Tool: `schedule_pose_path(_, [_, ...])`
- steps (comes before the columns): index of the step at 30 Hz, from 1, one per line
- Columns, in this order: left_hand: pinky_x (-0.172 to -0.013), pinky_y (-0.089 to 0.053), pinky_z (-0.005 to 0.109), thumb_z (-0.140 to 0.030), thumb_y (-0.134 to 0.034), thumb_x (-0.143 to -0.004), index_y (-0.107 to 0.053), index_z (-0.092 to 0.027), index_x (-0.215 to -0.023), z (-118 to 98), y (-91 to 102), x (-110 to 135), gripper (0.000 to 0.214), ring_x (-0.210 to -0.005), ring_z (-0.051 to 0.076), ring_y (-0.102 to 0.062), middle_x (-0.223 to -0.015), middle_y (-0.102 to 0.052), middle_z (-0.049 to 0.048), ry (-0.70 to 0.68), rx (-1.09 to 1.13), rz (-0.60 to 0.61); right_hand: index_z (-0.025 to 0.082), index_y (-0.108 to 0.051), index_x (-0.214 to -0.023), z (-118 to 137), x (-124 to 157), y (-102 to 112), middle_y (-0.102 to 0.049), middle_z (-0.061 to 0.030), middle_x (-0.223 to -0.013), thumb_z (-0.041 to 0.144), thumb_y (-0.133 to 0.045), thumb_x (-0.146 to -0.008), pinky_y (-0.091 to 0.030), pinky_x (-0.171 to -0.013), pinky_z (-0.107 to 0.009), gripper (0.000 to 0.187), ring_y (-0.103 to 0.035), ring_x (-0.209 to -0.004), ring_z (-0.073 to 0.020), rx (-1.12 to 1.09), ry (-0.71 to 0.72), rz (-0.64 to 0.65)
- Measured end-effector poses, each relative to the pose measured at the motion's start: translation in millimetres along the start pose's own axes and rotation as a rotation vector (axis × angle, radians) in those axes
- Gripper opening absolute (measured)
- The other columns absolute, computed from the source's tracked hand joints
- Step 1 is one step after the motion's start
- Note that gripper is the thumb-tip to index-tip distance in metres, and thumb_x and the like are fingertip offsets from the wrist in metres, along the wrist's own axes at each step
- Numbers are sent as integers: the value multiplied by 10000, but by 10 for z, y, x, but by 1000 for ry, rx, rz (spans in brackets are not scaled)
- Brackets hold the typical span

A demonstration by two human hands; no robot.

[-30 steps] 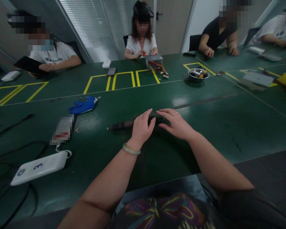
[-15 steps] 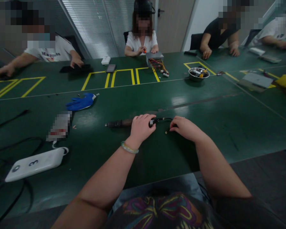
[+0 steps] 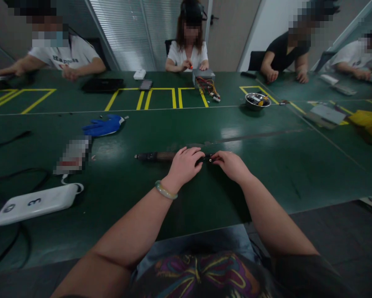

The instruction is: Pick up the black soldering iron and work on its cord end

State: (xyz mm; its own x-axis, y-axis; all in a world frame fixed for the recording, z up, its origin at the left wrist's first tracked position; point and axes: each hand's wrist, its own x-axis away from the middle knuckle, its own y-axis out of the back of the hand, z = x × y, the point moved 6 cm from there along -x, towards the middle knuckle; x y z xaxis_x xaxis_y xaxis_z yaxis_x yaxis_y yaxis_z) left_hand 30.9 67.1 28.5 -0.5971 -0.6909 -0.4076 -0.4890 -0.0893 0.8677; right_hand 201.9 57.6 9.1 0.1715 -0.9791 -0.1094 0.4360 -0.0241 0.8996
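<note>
A dark, slim electric screwdriver (image 3: pixel 161 157) lies on the green table, its tip to the left and its cord end to the right. My left hand (image 3: pixel 186 163) is closed around its rear part, palm down, hiding much of the body. My right hand (image 3: pixel 231 164) pinches the black cord close to the tool's rear end, with thumb and fingertips together. A tiny shiny piece (image 3: pixel 210 160) shows at the right fingertips; whether it is held or only touched I cannot make out.
A blue glove (image 3: pixel 103 126), a phone (image 3: pixel 74 155) and a white power bank (image 3: pixel 35 203) lie to the left. Black cables run along the left edge. Across the table are a metal bowl of parts (image 3: pixel 257 102), a metal box with wires (image 3: pixel 204 78) and several seated people.
My right hand has moved left along the cord, up to the tool's rear end. The tiny shiny piece, earlier apart on the table, is now at its fingertips. My left hand stays on the tool.
</note>
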Motion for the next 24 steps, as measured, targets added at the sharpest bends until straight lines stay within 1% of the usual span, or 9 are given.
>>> schedule_pose_path(5, [-1110, -320, 452, -198, -549, -904, -627, -257, -1139, 10, -40, 5, 254, -1186, 204, -531, -1267, -597, 32, -29, -3, 9, 235, -709, -965, -84, 26, 21, -676, 1, -917, 228, -705, -830, -429, -750, -268, 135, -600, -851, -161, 7, -82, 10])
schedule_pose_path(9, [-1064, -361, 444, -175, -532, -911, -636, -270, -1143, 27, -61, 2, 272, -1180, 212, -529, -1268, -600, 22, -20, 3, 7, 263, -744, -924, -89, 42, 47, -668, 5, -932, 262, -714, -823, -426, -738, -256, 105, -594, -824, -144, -4, -93, 15])
schedule_pose_path(13, [-985, -406, 425, -177, -535, -911, -649, -273, -1117, 41, -67, -2, 255, -1152, 220, -541, -1245, -612, 18, 6, 23, 10, 307, -763, -933, -101, 55, 53, -669, 11, -922, 314, -710, -827, -427, -730, -258, 118, -596, -802, -142, -14, -106, 29])
schedule_pose_path(16, [-966, -407, 417, -177, -541, -906, -647, -278, -1117, 47, -60, -5, 258, -1140, 216, -546, -1234, -615, 11, 14, 31, 9, 320, -757, -967, -161, 72, 23, -682, 22, -920, 314, -705, -826, -435, -720, -250, 150, -611, -809, -140, -101, -158, 61])
schedule_pose_path(19, [-946, -410, 410, -181, -555, -896, -651, -285, -1103, 52, -50, -11, 251, -1125, 213, -552, -1216, -622, 3, 19, 38, 9, 266, -732, -1027, -277, 115, -35, -687, 18, -845, 325, -692, -830, -442, -635, -231, 209, -614, -699, -122, -238, -298, 126])
schedule_pose_path(21, [-933, -414, 405, -183, -562, -890, -654, -288, -1093, 52, -43, -17, 247, -1109, 210, -559, -1202, -628, -2, 22, 40, 11, 220, -718, -1003, -336, 146, -49, -674, 13, -771, 344, -686, -830, -429, -568, -225, 216, -597, -620, -116, -276, -380, 147])
schedule_pose_path(24, [-936, -412, 402, -179, -561, -886, -657, -288, -1093, 48, -28, -24, 253, -1100, 206, -563, -1193, -632, -2, 25, 43, 10, 208, -713, -929, -330, 152, -34, -652, 13, -706, 362, -662, -844, -403, -538, -225, 183, -583, -596, -118, -239, -400, 136])
